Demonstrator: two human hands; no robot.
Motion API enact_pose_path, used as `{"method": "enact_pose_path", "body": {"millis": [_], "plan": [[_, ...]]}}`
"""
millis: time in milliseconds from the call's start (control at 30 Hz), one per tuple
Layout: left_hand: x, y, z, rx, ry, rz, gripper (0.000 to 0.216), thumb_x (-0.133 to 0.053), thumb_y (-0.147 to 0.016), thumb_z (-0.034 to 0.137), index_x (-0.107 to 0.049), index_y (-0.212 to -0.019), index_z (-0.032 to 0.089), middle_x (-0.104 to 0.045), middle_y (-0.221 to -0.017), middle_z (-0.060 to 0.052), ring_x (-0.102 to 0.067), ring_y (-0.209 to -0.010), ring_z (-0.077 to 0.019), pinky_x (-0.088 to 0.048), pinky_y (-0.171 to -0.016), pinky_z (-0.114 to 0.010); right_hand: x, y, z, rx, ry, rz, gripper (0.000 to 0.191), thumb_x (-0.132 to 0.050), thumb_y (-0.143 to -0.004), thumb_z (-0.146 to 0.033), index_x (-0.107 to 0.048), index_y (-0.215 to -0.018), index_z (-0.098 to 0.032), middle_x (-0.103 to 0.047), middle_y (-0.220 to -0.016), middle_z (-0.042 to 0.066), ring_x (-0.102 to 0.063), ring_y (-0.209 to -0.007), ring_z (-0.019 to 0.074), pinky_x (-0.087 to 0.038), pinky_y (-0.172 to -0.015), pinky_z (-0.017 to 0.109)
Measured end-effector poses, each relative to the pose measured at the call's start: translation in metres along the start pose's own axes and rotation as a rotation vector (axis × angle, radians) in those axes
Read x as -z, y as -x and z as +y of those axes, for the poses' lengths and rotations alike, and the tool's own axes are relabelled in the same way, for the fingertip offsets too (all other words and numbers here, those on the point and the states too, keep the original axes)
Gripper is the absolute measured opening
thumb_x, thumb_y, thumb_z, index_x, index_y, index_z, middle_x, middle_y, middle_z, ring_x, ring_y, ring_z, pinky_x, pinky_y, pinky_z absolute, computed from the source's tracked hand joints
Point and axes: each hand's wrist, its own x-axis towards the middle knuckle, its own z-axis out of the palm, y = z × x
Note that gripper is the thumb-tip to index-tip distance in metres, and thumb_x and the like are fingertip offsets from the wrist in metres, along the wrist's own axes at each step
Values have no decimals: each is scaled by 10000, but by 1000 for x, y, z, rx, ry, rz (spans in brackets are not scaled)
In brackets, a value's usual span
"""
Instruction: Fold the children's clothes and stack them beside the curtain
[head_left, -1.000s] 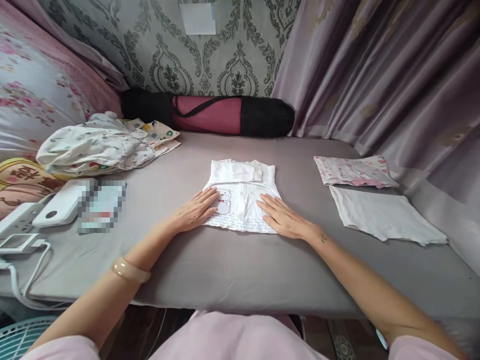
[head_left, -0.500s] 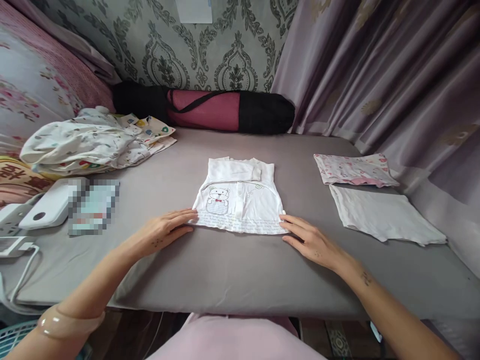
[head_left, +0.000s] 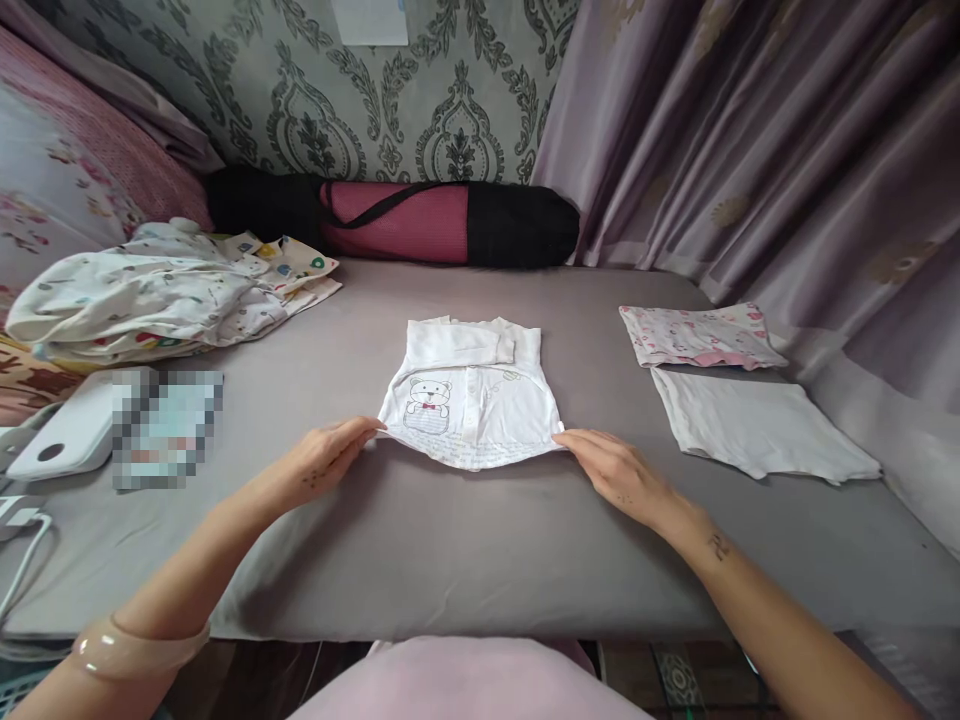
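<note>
Pixelation masks the detail of a flat, pale-blue rectangular object (head_left: 166,432) at the left, the top edge crops a white sheet (head_left: 371,20) on the wall, and the pinching fingertips are partly hidden. A small white cloth shirt (head_left: 510,405) with a printed bear lies mid-way across the grey cloth-covered surface (head_left: 450,555), sleeves folded over its top. Forearms angled inward from the lower corners, the left hand (head_left: 337,455) and right hand (head_left: 611,468) each grip one hem corner, knuckles up, the hem bowing between them.
</note>
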Motion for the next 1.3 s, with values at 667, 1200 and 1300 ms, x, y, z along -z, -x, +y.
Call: {"method": "enact_pose_path", "body": {"millis": [667,1200,1300], "plan": [[21,-48,4,42,99,148,334,-461,-922,431,-640,-1121,231,-675,-1124,-95,-639,-990,-220,-523,-836,-305,12,-57,9,-234,-248,254,167,-550,-851,-207,-686,-939,-248,-703,-1019,48,-668,-959,205,-525,-886,341],[8,-144,4,279,711,496,382,-608,-808,535,-602,-942,178,-612,-769,11,-545,-679,-127,-418,-600,-217,6,-136,72,-362,-652,386,245,-658,-785,-387,-678,-942,-200,-741,-936,52,-689,-894,203,-542,-832,342],[1,-170,-12,339,684,551,352,-563,-813,488,-597,-971,174,-621,-764,9,-549,-661,-129,-411,-585,-215,-10,-155,98,-418,-650,425,246,-628,-776,-356,-666,-953,-189,-746,-944,60,-698,-907,212,-542,-848,359]]}}
